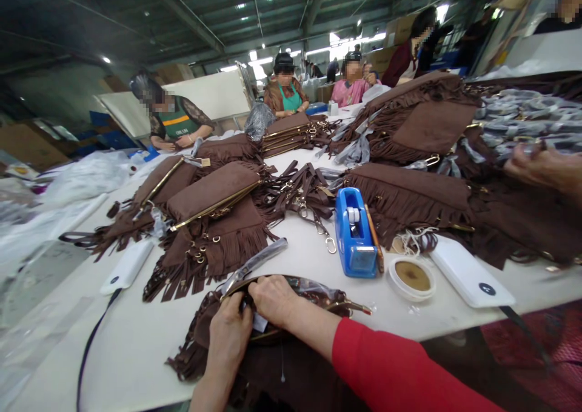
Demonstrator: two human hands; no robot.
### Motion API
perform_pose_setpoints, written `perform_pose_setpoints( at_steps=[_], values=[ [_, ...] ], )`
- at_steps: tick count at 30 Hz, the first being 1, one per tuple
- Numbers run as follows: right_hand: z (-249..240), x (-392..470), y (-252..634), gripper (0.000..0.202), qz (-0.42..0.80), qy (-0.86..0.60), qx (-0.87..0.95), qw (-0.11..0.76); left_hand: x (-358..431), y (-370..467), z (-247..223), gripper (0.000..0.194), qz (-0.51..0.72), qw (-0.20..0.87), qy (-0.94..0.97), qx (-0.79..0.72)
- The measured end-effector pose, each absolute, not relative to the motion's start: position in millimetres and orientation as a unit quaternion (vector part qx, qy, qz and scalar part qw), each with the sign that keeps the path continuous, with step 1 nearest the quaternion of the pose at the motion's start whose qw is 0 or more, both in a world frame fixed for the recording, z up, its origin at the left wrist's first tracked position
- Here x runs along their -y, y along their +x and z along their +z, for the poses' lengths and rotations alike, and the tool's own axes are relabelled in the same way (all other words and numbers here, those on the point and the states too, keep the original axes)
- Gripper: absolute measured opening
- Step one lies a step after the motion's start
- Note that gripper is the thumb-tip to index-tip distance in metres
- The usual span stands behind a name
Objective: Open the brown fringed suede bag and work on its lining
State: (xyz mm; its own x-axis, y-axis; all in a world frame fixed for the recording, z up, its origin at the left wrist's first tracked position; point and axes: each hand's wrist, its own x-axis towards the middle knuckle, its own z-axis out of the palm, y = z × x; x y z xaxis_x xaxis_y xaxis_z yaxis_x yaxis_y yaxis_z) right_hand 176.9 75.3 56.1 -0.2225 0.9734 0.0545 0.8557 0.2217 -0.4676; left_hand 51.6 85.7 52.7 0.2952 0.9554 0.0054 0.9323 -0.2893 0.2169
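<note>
A brown fringed bag (pixel 204 327) lies at the table's near edge, its gold-zipped mouth open. My left hand (pixel 227 333) is closed on the rim at the left end of the opening, fingertips tucked inside. Right beside it, my right hand (pixel 275 300) is curled at the mouth with its fingers bent down into the bag; what they pinch is hidden. A small white label (pixel 259 322) shows inside, below my right hand. A plastic-wrapped strap (pixel 257 265) sticks out behind the bag. The zipper's end (pixel 359 308) points right.
A blue tape dispenser (pixel 357 236), a pen (pixel 374 237), a round tub of brown paste (pixel 412 277) and white power banks (pixel 473 271) (pixel 130 266) surround the work. Fringed bags (pixel 213 197) and straps (pixel 302 197) are piled beyond. A co-worker's hand (pixel 543 166) reaches in at right; others sit opposite.
</note>
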Motion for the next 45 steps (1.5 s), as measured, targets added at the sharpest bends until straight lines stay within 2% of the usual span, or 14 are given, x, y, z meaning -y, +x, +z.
perform_pose_setpoints(
  at_steps=[4, 9, 22, 27, 33, 39, 45],
  values=[
    [52, -76, 180, 0.020, 0.177, -0.605, 0.754, 0.182, -88, 52, 58, 0.022, 0.058, 0.105, 0.799, -0.589],
    [48, -74, 186, 0.020, 0.211, -0.607, 0.739, 0.202, -98, 51, 71, 0.035, 0.020, 0.145, 0.803, -0.578],
    [48, -63, 190, 0.018, 0.371, -0.629, 0.619, 0.290, -103, 57, 66, 0.021, -0.006, 0.076, 0.793, -0.604],
    [41, -70, 186, 0.009, 0.492, -0.589, 0.536, 0.350, -105, 56, 70, 0.021, -0.012, 0.071, 0.789, -0.611],
    [38, -73, 169, 0.008, 0.621, -0.548, 0.353, 0.435, -101, 52, 69, 0.020, -0.006, 0.089, 0.786, -0.612],
    [45, -74, 166, 0.006, 0.688, -0.491, 0.205, 0.494, -97, 51, 64, 0.027, 0.012, 0.105, 0.790, -0.604],
    [45, -74, 171, 0.006, 0.745, -0.398, 0.153, 0.513, -100, 49, 66, 0.027, 0.008, 0.121, 0.791, -0.600]
  ],
)
